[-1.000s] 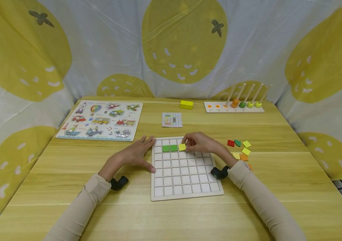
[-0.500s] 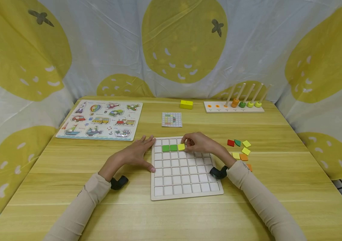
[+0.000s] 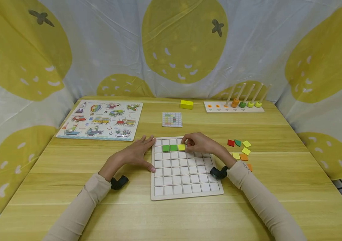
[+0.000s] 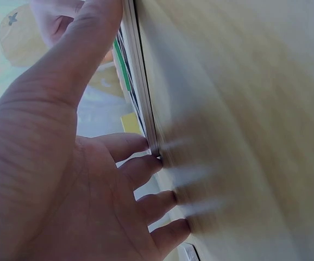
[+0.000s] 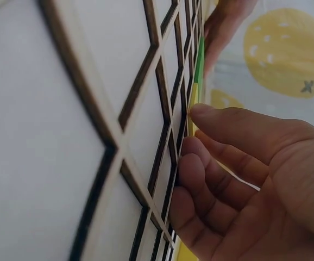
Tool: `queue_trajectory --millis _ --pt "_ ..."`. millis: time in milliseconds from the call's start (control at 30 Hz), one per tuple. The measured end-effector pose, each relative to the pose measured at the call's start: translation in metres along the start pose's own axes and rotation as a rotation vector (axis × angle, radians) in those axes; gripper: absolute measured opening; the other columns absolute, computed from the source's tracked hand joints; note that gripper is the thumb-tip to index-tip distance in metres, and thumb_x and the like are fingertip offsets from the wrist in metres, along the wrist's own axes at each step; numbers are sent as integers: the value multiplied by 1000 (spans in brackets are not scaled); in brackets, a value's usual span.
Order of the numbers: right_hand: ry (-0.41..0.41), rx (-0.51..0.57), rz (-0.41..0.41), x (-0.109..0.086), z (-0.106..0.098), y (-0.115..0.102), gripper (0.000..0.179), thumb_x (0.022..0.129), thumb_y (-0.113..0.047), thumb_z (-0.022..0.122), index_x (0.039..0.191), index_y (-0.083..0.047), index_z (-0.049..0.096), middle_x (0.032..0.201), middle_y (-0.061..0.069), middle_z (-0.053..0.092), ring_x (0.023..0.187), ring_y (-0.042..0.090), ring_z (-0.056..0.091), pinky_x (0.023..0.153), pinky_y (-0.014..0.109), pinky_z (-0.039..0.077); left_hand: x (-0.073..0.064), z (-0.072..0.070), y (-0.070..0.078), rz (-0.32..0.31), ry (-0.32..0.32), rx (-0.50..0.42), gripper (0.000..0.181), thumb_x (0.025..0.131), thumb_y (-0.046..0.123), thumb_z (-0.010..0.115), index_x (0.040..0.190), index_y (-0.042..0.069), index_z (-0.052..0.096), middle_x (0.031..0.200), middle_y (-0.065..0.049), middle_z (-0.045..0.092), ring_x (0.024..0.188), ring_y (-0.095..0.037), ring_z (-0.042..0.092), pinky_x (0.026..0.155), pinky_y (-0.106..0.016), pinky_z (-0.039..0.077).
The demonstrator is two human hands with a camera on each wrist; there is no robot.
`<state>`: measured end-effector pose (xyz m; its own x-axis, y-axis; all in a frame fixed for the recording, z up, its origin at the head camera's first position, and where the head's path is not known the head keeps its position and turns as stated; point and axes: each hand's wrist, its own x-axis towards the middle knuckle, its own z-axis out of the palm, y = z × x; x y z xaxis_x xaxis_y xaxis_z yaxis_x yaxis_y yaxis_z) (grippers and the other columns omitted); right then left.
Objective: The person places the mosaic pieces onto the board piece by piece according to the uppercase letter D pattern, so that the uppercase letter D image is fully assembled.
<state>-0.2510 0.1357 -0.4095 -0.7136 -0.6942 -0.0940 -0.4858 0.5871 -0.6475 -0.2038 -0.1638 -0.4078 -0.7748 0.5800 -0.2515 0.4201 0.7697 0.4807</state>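
A white gridded board [image 3: 180,180] in a pale wooden frame lies on the table. Two green square tiles [image 3: 166,148] sit side by side in its second row, a yellow square tile [image 3: 181,147] just right of them. My right hand [image 3: 199,143] pinches that yellow tile at its right edge; in the right wrist view the thumb [image 5: 227,122] lies on it, its other fingers curled close to the grid. With fingers spread, my left hand [image 3: 136,152] rests along the board's left edge, fingertips touching the table in the left wrist view.
Several loose red, green, yellow and orange tiles [image 3: 243,157] lie right of the board. Behind it are a pattern card [image 3: 172,119], a yellow block [image 3: 186,104] and a peg stand with rings [image 3: 234,107]. A vehicle picture puzzle [image 3: 100,120] lies back left.
The yellow tile and my right hand have shifted very slightly left, bringing the tile level in line with the green ones. My left hand has stayed put.
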Motion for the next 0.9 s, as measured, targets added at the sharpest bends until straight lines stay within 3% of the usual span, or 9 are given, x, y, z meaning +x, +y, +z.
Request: queue_trajectory --millis 467,700,900 --pt "8 30 11 -12 -6 -1 25 90 -13 68 113 -7 63 83 1 60 73 14 54 69 27 47 1 1 -1 1 1 2 120 68 59 78 154 4 15 160 -15 8 145 -40 -1 117 -54 7" --pt "56 22 9 -26 -18 6 26 92 -19 66 115 -9 63 89 -1 63 75 14 59 70 30 51 1 1 -1 0 -1 3 120 68 59 78 154 4 14 160 -15 8 146 -40 -1 117 -53 7" --pt "91 15 21 -40 -28 13 26 92 -15 65 116 -7 62 91 1 64 78 15 60 70 31 51 1 1 -1 -2 -2 0 120 68 59 79 154 4 15 160 -15 7 145 -41 -1 117 -54 7"
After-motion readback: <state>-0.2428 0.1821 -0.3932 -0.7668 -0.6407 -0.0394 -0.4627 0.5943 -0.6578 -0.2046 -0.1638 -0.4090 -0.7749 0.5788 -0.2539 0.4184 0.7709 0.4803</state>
